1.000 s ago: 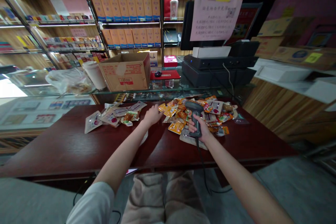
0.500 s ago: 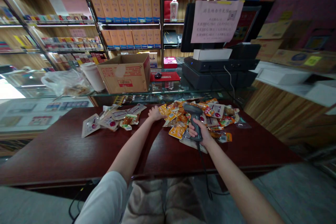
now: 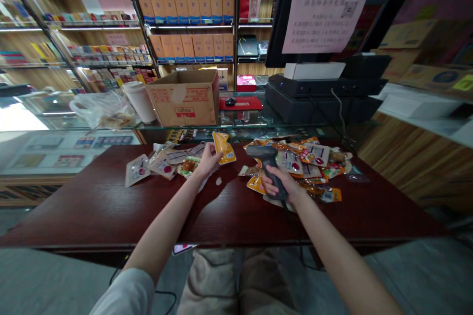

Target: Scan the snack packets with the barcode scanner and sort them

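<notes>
My left hand (image 3: 210, 158) pinches a yellow snack packet (image 3: 224, 148) by its left side, lifted off the dark wooden table, its barcode area showing. My right hand (image 3: 280, 184) is wrapped round the grip of a dark grey barcode scanner (image 3: 266, 156), whose head points left toward the packet. Under and behind the scanner lies a heap of snack packets (image 3: 314, 155), orange, white and clear. A smaller group of packets (image 3: 162, 165), mostly whitish, lies left of my left hand, partly behind it.
An open cardboard box (image 3: 185, 101), a white cup (image 3: 139, 102) and a plastic bag (image 3: 103, 110) stand on the glass counter behind the table (image 3: 111, 211). A monitor with a paper notice (image 3: 321, 19) rises at the back right. The scanner's cable hangs over the front edge.
My left hand has lifted the yellow packet from the heap's left side and moved it left. The scanner has turned further left. The whole view has shifted slightly.
</notes>
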The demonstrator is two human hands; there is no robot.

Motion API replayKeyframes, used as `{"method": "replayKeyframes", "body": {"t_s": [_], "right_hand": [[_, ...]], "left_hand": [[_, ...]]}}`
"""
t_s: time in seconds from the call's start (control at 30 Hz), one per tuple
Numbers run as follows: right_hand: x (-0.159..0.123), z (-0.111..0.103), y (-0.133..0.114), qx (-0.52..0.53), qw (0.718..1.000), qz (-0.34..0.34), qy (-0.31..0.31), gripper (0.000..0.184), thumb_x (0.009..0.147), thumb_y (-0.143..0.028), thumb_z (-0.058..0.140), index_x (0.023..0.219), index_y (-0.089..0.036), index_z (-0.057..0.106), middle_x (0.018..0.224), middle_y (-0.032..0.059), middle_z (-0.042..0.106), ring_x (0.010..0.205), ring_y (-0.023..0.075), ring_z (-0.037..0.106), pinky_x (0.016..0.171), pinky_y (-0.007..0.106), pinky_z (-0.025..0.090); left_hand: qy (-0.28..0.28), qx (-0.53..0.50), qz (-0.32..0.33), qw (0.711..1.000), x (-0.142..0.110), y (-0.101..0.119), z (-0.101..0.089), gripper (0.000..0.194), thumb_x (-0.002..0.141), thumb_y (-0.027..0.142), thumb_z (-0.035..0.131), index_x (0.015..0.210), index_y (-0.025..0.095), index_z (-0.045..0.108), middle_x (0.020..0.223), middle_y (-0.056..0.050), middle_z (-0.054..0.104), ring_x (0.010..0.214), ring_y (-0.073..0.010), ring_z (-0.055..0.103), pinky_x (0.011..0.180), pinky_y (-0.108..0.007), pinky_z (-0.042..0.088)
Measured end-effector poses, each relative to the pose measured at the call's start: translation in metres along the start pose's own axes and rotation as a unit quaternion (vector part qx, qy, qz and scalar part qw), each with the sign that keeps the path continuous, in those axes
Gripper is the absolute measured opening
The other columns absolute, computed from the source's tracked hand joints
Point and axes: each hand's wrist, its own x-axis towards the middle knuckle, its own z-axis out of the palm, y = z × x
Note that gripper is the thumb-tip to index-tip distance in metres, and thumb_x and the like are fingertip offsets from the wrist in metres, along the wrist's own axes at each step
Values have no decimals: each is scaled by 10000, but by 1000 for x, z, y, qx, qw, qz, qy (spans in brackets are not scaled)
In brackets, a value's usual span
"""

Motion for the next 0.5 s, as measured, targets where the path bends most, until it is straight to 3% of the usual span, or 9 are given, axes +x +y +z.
{"method": "replayKeyframes", "body": {"t_s": [0.33, 0.5], "right_hand": [[7, 5, 17, 13, 998, 53, 8, 375, 786, -442, 742, 981, -192, 541, 554, -103, 476, 338, 24, 308, 341, 153, 277], [3, 7, 18, 7, 998, 64, 10, 383, 791, -437, 734, 1005, -197, 527, 552, -105, 479, 333, 25, 312, 341, 151, 274]], "left_hand": [[18, 161, -15, 987, -12, -5, -9, 270, 820, 244, 607, 1000, 211, 409, 1053, -60, 669, 986, -189, 680, 859, -357, 564], [-5, 180, 1, 984, -15, -2, -7, 278, 832, 208, 573, 1066, 196, 424, 1089, -82, 653, 987, -189, 668, 856, -349, 558]]}}
